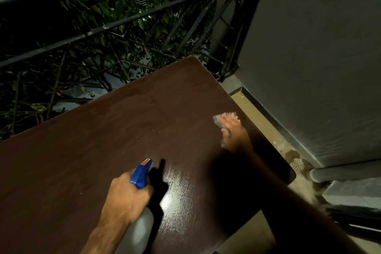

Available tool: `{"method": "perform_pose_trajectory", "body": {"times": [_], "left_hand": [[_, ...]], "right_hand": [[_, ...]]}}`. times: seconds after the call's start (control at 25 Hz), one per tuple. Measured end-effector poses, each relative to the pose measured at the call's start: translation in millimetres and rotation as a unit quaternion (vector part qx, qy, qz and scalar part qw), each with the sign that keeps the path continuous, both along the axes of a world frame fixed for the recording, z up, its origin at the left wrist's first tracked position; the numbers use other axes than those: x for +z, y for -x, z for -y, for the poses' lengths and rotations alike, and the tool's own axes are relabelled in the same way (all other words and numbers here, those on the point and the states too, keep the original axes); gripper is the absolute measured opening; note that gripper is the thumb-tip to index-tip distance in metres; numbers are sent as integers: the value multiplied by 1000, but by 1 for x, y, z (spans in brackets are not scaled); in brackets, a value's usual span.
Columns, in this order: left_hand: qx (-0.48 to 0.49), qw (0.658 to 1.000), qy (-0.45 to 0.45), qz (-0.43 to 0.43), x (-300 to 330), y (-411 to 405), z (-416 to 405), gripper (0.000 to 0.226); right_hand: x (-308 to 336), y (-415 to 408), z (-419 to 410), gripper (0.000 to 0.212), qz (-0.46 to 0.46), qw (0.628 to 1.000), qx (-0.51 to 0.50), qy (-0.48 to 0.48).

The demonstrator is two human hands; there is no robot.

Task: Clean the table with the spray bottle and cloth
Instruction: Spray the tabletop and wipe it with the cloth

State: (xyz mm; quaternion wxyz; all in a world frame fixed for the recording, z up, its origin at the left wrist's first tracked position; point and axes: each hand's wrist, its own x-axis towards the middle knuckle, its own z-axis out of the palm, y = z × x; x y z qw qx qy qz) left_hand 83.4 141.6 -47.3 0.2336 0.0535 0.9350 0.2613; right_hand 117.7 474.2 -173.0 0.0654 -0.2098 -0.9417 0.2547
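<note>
Gripping the spray bottle (140,202) at 6 o'clock, the left hand (125,196) is wrapping its neck; the right hand (233,134), fingers spread, is pressing a cloth (219,119) on the surface (103,140) at 3 o'clock.

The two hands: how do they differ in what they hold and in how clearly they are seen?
The left hand grips the neck of the spray bottle below its blue head, near the table's front; the right hand presses a pale cloth flat near the right edge. The left hand looks fairly sharp; the right hand is blurred. Both are bare and over the brown table.
</note>
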Motion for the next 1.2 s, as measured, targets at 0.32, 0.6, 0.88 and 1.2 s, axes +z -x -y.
{"method": "perform_pose_trajectory", "body": {"times": [0.32,0.6,0.88,1.2], "left_hand": [[-41,999,-18,3,5,-2,-24,7],[-51,999,-16,-1,13,-5,-36,7],[-73,996,-48,-21,21,-9,-42,7],[-106,994,-22,-11,11,-36,-29,3]], "right_hand": [[-20,-73,46,46,10,937,346,-55],[-6,-52,-25,47,-9,998,-60,-10],[-5,-153,114,40,-36,974,224,-21],[6,-122,-27,59,56,996,-31,-56]]}}
